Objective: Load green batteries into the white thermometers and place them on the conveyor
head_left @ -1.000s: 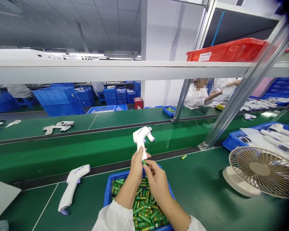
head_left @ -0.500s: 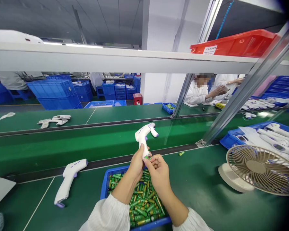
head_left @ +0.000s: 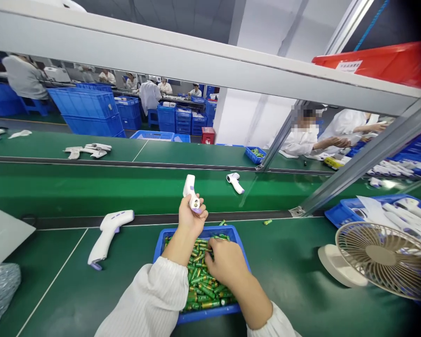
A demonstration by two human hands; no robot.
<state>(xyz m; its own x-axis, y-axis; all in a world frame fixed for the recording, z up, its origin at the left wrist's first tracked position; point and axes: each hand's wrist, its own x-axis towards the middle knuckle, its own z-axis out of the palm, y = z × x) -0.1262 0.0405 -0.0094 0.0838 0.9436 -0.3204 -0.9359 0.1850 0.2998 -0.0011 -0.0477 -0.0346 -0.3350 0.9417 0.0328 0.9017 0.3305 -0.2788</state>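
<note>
My left hand (head_left: 192, 217) is closed round the handle of a white and purple thermometer gun (head_left: 189, 187), whose open handle end faces me. Below it, a blue bin (head_left: 210, 316) full of green batteries (head_left: 201, 281) sits on the bench. My right hand (head_left: 226, 260) reaches into the bin with its fingers curled down among the batteries; whatever the fingertips touch is hidden. To the left, another thermometer gun (head_left: 108, 234) lies on the green bench.
A beige fan (head_left: 379, 255) stands at the right, before a blue tray (head_left: 340, 206) of white devices. One more thermometer gun (head_left: 235, 182) lies on the green belt (head_left: 154, 187). A metal post (head_left: 337, 173) rises right of it. Co-workers sit beyond.
My right hand has left the thermometer handle and gone down into the battery bin. My left hand has tilted the thermometer so its handle end faces me. The head view has shifted.
</note>
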